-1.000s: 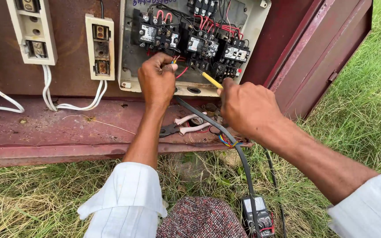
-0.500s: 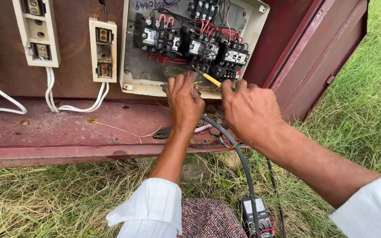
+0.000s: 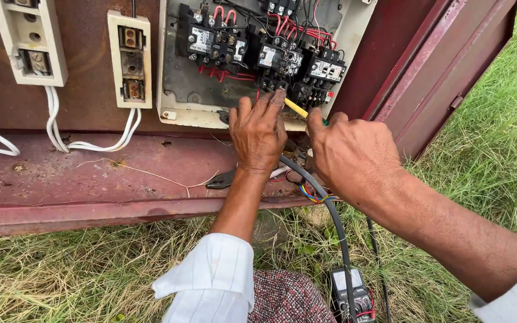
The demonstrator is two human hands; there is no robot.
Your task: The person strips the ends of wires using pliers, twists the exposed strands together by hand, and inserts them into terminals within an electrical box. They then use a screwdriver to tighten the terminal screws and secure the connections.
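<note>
Hands amid wires, cable

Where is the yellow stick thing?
In the head view, the yellow wire sits right of centre, between the left hand and right hand, just below the black switches.

Yellow tool, probably screwdriver, mostly hidden

Two hands; three contactors; two white fuse holders; one meter.
</note>
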